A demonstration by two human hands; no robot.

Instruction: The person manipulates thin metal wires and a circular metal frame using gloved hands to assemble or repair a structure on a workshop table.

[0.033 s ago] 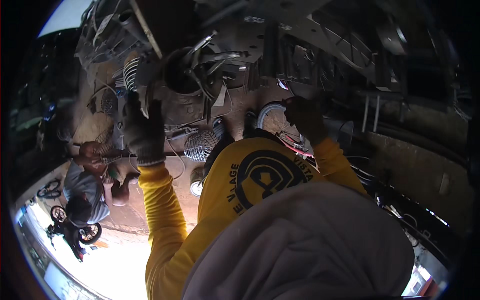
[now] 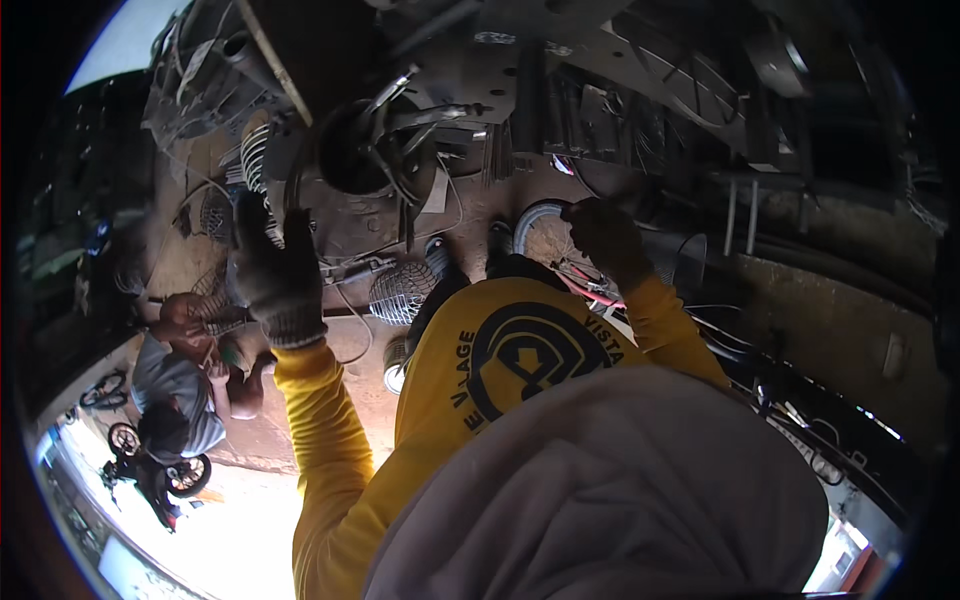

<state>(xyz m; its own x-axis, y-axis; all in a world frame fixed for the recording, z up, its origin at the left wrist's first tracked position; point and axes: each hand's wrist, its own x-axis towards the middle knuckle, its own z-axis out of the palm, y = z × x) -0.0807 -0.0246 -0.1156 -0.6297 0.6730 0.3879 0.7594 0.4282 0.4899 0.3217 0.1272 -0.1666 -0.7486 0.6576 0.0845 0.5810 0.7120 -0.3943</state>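
I'm seeing the left hand (image 2: 275,270) hanging near the pale coil (image 2: 254,152), fingers and thumb standing apart; the right hand (image 2: 606,240) is sitting beside the wheel (image 2: 531,217), its grip escaping my view. If dim light is misleading me, the coil could be snagging the glove (image 2: 297,324).

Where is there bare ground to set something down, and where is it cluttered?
Brown ground shows bare between the person in grey and the yellow left sleeve. It is crowded near the left hand, where a coiled spring and a wire basket show, and near the right hand, by a wheel.
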